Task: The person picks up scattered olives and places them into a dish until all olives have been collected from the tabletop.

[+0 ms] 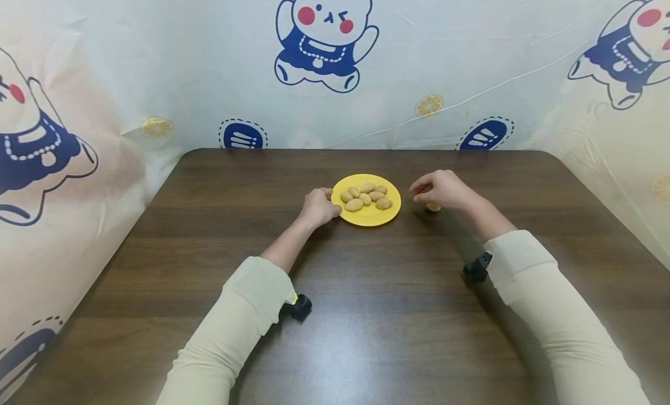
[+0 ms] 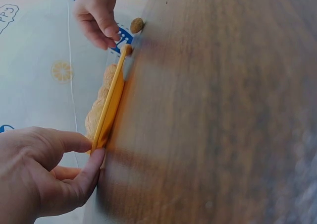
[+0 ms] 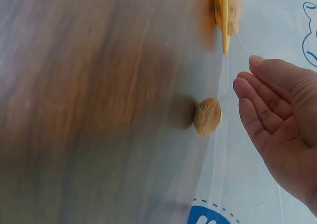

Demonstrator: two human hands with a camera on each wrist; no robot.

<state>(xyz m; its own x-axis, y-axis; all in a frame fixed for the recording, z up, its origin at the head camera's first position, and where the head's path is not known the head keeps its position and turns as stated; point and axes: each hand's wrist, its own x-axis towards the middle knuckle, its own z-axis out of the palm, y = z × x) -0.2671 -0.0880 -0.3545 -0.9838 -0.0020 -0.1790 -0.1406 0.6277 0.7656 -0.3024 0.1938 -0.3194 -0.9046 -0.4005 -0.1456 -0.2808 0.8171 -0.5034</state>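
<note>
A yellow plate [image 1: 369, 220] bears several tan peanuts in their shells [image 1: 364, 199]. My left hand [image 1: 318, 208] pinches the plate's left rim, with the thumb and fingers on either side of the edge in the left wrist view. To the right of the plate, my right hand [image 1: 442, 188] hovers over the table with loosely bent fingers and nothing visible between them. Beside it, a loose peanut [image 1: 433, 207] lies on the tabletop, partly hidden by the hand in the head view. In the right wrist view this peanut [image 3: 208, 116] is apart from the fingertips [image 3: 244, 106].
The dark brown wooden table [image 1: 335, 312] ends at the back against a pale curtain [image 1: 209, 56] with cartoon prints. A small black camera sits at each sleeve cuff, the left one [image 1: 300, 308] and the right one [image 1: 477, 268].
</note>
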